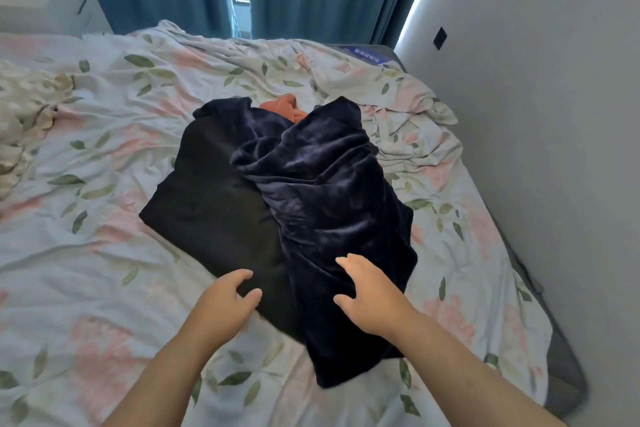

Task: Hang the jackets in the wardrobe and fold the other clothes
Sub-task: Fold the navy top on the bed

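Early stage: nothing is looking folded or hung yet. Pile is lying mid-bed [104,253], with a navy velvet garment [329,191] sitting crumpled over a flatter black garment [214,191] and an orange piece [280,106] peeking out behind (type unclear). Left hand [227,300] and right hand [369,295] are reaching in apart, fingers loosely spread, gripping nothing.

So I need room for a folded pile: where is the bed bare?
Bare floral sheet lies left of the black garment, up to the crumpled cream cloth. A narrower strip runs between the navy velvet garment and the bed's right edge. Crowded middle: both garments, an orange cloth behind.
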Action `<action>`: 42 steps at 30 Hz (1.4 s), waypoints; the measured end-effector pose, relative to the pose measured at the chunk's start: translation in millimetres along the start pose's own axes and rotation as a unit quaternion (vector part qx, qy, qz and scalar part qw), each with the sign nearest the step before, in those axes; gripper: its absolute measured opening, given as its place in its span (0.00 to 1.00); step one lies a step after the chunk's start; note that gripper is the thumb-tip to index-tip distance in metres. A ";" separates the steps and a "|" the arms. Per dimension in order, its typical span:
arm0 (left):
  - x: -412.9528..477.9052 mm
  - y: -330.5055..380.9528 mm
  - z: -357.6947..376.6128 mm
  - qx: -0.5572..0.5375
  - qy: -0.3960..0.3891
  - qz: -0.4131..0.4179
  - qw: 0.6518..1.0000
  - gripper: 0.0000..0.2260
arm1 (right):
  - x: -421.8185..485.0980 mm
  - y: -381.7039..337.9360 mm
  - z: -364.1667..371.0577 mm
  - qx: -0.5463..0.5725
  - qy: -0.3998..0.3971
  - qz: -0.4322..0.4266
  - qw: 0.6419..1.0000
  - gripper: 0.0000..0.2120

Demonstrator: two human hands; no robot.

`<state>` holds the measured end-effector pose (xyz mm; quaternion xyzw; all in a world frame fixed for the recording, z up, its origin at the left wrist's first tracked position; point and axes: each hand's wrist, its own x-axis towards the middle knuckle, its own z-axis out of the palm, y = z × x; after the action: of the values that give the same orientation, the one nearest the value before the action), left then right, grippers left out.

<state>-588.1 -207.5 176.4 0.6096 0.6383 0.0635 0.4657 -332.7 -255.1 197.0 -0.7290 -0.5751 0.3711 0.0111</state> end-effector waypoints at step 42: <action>-18.1 -164.7 145.1 0.055 -0.026 -0.002 0.998 0.16 | 117.5 -19.0 83.8 -0.194 0.034 -0.294 0.935 0.34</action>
<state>-612.3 -334.2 -2.1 0.6346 0.6294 0.0119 0.4483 -387.4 -183.6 82.7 -0.5272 -0.8241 0.2074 -0.0029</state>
